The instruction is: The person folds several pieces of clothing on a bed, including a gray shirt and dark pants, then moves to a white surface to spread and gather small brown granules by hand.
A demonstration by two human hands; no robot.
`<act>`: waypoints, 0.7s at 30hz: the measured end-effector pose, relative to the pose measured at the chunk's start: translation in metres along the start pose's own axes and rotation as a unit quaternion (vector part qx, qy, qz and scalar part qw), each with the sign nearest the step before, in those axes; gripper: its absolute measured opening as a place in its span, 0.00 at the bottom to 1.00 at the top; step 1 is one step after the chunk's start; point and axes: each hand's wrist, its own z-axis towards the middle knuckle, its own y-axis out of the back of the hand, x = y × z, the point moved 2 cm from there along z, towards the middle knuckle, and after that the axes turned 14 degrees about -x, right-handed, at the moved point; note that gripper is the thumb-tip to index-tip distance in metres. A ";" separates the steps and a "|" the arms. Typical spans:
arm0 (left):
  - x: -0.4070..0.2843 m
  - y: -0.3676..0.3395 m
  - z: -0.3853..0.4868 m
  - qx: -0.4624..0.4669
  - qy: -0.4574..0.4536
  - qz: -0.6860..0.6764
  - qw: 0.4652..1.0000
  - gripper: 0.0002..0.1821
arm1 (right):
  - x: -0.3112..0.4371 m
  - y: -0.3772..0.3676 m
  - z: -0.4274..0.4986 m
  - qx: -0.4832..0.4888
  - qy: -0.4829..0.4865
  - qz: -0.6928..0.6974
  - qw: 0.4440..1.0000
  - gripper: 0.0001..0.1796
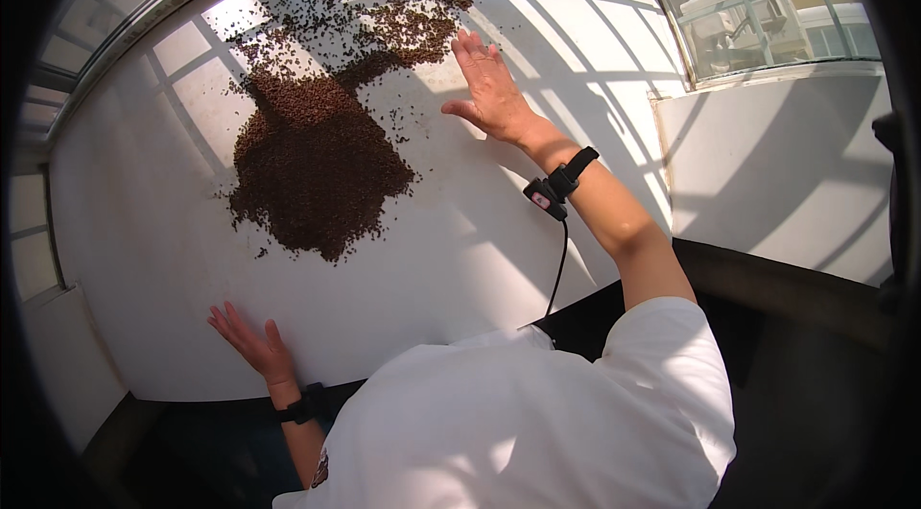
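A large heap of small dark brown grains, like seeds or beans (pixel 316 163), lies on a white tabletop (pixel 460 257) left of centre. Beyond it, looser grains (pixel 410 20) are scattered toward the far edge. My right hand (pixel 493 88) is at the right end of the scattered grains, palm down, thumb apart from the fingers, holding nothing. Nearer my body, my left hand (pixel 255 347) hovers over or rests at the table's near left edge; contact cannot be told. Its fingers are spread and hold nothing. Both wrists wear black straps.
A black cable (pixel 557 271) runs from the device on my right wrist toward my body. Window frames (pixel 137 20) border the table at the left and far side. Another window (pixel 770 5) and a low white wall (pixel 777 163) stand at the right. Sunlight and bar shadows cross the tabletop.
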 end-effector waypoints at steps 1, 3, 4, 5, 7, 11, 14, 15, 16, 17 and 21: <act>0.000 0.000 0.000 0.005 0.010 0.002 1.000 0.47 | -0.018 0.002 0.017 -0.010 -0.061 0.004 0.998 0.61; -0.001 0.001 0.000 0.009 0.009 0.006 1.000 0.47 | -0.065 0.011 0.056 -0.062 -0.100 -0.033 0.992 0.61; -0.001 0.001 0.000 0.012 0.013 0.010 1.000 0.47 | -0.090 0.011 0.072 -0.040 -0.145 -0.107 0.983 0.58; -0.002 0.001 0.001 0.013 0.009 0.010 1.000 0.47 | -0.114 0.014 0.083 -0.051 -0.171 -0.131 0.975 0.58; -0.004 0.001 0.002 0.018 0.014 0.016 1.000 0.47 | -0.161 0.019 0.098 -0.050 -0.230 -0.163 0.958 0.58; -0.008 0.000 0.006 0.040 0.028 0.029 0.998 0.47 | -0.202 0.003 0.127 0.000 -0.265 -0.151 0.952 0.61; -0.010 0.000 0.007 0.053 0.030 0.039 0.997 0.46 | -0.186 -0.020 0.146 0.013 -0.161 -0.081 0.983 0.63; -0.010 0.000 0.007 0.053 0.032 0.038 0.997 0.45 | -0.174 -0.029 0.152 0.038 -0.122 -0.079 0.989 0.62; -0.010 0.000 0.007 0.055 0.035 0.037 0.997 0.44 | -0.158 -0.038 0.154 0.042 -0.069 -0.056 0.995 0.62; -0.010 0.001 0.006 0.056 0.040 0.039 0.997 0.43 | -0.138 -0.046 0.153 0.055 -0.035 -0.050 0.997 0.62; -0.009 0.001 0.006 0.053 0.025 0.033 0.998 0.43 | -0.045 -0.055 0.138 0.105 0.074 -0.008 0.992 0.61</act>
